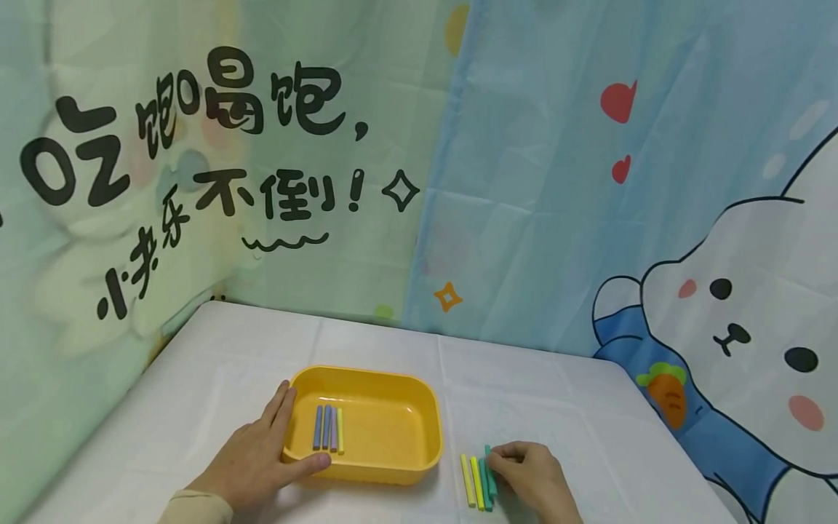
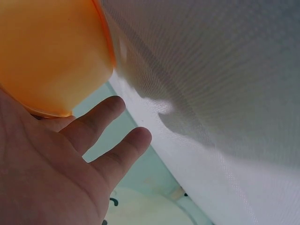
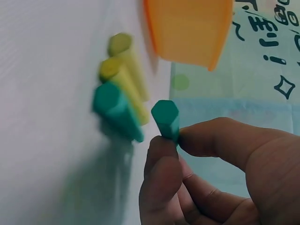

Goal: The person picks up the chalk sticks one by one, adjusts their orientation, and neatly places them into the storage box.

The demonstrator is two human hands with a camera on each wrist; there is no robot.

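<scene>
My right hand (image 1: 533,473) pinches a green hexagonal stick (image 3: 165,115) between thumb and fingers, raised a little off the cloth in the right wrist view. Beside it on the cloth lie another green stick (image 3: 114,105) and two yellow sticks (image 1: 468,480), side by side. At the left end of a yellow plastic tray (image 1: 386,473), my left hand (image 1: 252,455) rests with fingers extended along the outer wall and thumb by the front rim. Inside the tray, toward its left, several sticks lie in a row: bluish-purple ones (image 1: 318,428) and a yellow one (image 1: 340,431).
A white cloth (image 1: 537,397) covers the table. Printed curtains (image 1: 524,218) hang behind its far edge and at the left. A cartoon figure (image 1: 753,306) is printed on the curtain at right.
</scene>
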